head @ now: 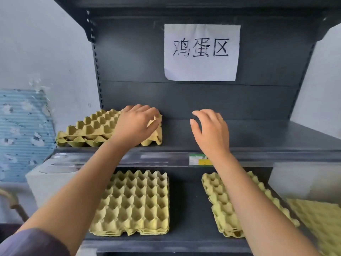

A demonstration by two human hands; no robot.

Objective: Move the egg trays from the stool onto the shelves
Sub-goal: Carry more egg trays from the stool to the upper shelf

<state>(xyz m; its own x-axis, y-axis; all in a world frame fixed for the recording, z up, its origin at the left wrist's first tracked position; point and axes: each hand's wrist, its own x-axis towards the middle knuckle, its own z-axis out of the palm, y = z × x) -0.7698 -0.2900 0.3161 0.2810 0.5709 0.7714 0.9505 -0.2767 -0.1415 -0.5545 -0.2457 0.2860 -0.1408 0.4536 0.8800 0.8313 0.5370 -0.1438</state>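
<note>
Head view shows the left hand (pixel 136 124) curled over the right edge of a small stack of yellow moulded-pulp egg trays (pixel 88 130), which lies at the left end of the dark grey metal upper shelf (pixel 258 133). The right hand (pixel 210 130) hovers above bare shelf near it, fingers loosely bent, holding nothing. On the lower shelf (pixel 184 209) lie a left-hand tray stack (pixel 132 202) and a right-hand tray stack (pixel 215 196), the latter partly behind the forearm, and a white paper sign (pixel 201 52) is on the back panel.

A white paper sign (pixel 202 52) hangs at twelve o'clock, a blue corrugated sheet (pixel 24 130) at nine, a white box (pixel 46 183) at eight.
</note>
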